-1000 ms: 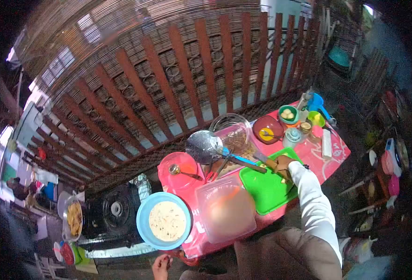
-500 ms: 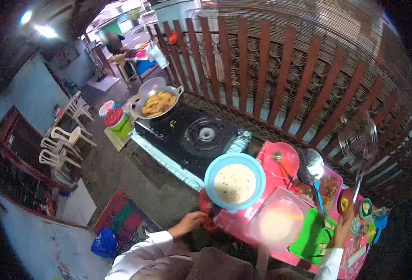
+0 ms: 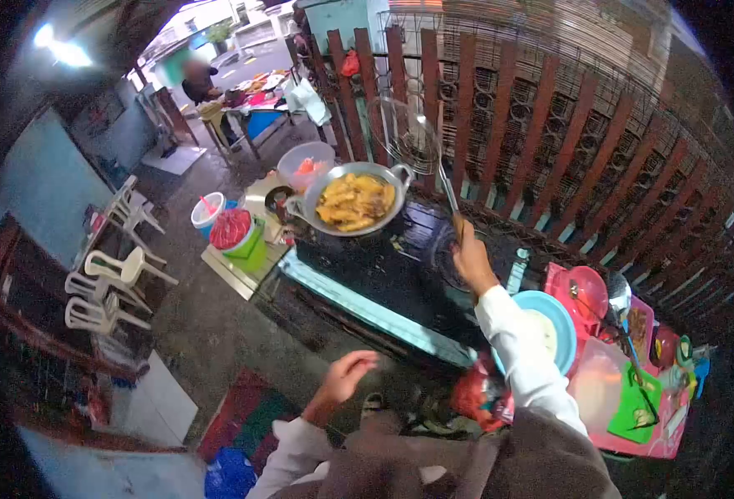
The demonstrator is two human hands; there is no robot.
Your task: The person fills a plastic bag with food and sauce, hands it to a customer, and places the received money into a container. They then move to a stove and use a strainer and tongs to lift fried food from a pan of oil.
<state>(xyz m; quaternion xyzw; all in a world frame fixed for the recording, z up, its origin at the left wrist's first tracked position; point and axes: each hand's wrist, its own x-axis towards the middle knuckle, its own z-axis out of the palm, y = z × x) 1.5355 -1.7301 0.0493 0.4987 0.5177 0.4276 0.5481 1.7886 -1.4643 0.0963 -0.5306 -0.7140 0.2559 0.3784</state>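
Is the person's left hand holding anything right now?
No, the left hand is empty with its fingers loosely open, while the right hand grips the handle of the wire skimmer.

The right arm, in a white sleeve, is extended forward and away from the body, elbow nearly straight. The right hand is clenched in a firm grip, knuckles toward the camera. The left arm is bent and held low, out to the left side. The left hand hangs free, fingers loosely curled and apart.
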